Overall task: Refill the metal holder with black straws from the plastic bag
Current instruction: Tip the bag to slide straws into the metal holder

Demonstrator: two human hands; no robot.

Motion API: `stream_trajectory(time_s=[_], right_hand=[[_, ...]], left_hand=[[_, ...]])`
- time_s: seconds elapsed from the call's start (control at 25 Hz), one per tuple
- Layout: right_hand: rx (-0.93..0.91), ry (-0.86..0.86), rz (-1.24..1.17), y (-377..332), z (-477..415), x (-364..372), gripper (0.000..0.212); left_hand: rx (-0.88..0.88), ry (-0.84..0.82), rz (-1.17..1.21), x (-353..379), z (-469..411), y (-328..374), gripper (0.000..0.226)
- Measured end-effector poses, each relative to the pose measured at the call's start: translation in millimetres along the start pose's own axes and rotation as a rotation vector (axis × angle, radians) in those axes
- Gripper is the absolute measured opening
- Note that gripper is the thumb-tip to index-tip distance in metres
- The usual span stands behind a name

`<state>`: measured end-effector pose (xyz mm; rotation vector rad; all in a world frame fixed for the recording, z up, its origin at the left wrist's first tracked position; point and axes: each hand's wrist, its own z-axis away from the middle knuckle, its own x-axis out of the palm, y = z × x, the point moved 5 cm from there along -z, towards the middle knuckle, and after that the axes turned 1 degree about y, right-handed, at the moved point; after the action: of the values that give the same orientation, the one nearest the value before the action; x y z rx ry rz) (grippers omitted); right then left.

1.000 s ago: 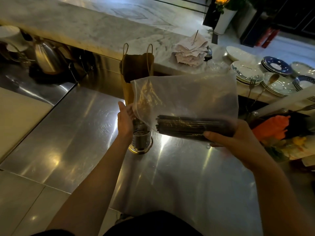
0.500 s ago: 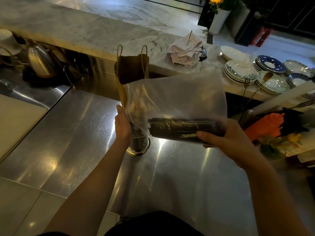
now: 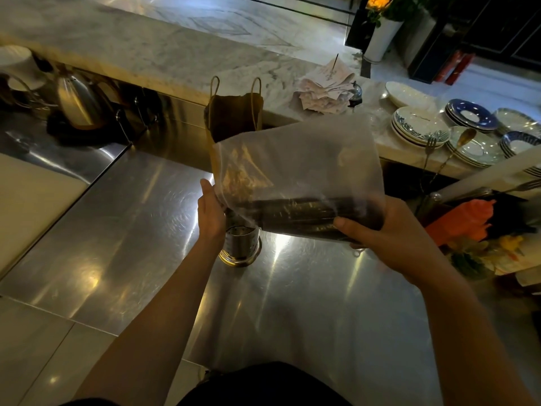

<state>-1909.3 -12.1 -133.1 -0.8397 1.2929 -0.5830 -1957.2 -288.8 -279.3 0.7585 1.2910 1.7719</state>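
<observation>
Both hands are on the plastic bag (image 3: 298, 162), which hangs in the air over the steel worktop (image 3: 123, 235). Right hand (image 3: 383, 232) is clamped round the bag's lower right end, thumb across the front, squeezing the bundle of black straws (image 3: 295, 213) through the plastic. Left hand (image 3: 211, 210) pinches the bag's lower left edge, fingers tucked behind so I can't see them properly.

Straws lie sideways along the bottom of the bag, roughly level, and the rest of the bag stands up above them, cloudy and mostly slack.

Metal holder (image 3: 240, 244) stands upright on the worktop, toward its back edge, right under the bag's left end and just beside the left wrist. It's a perforated cylinder on a wider shiny base. The bag covers its top, so no idea what's inside.

Behind the bag, at the back edge of the worktop, there's a brown paper bag (image 3: 234, 115) with two looped handles, standing upright. Further back is a marble counter (image 3: 164, 51) with a spiked wad of receipts (image 3: 325, 89), and off to the right stacks of patterned plates (image 3: 418, 127) with a fork and spoon lying over them. A kettle (image 3: 77, 101) sits way over at the back left, on a separate steel surface. Lighting's pretty dim overall.
</observation>
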Motion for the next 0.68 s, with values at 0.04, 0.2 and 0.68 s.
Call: stream_trajectory(time_s=[0.04, 0.2, 0.68], right_hand=[[0.002, -0.004, 0.003, -1.4, -0.6, 1.2, 0.038], [0.006, -0.001, 0.020, -4.8, -2.1, 2.8, 0.035], [0.005, -0.011, 0.009, -12.6, -5.3, -0.8, 0.033]], left_hand=[[-0.018, -0.006, -0.008, 0.0, 0.4, -0.6, 0.065], [-0.089, -0.038, -0.047, 0.6, -0.8, -7.0, 0.096], [-0.065, -0.011, -0.065, -1.6, 4.0, -2.5, 0.091]])
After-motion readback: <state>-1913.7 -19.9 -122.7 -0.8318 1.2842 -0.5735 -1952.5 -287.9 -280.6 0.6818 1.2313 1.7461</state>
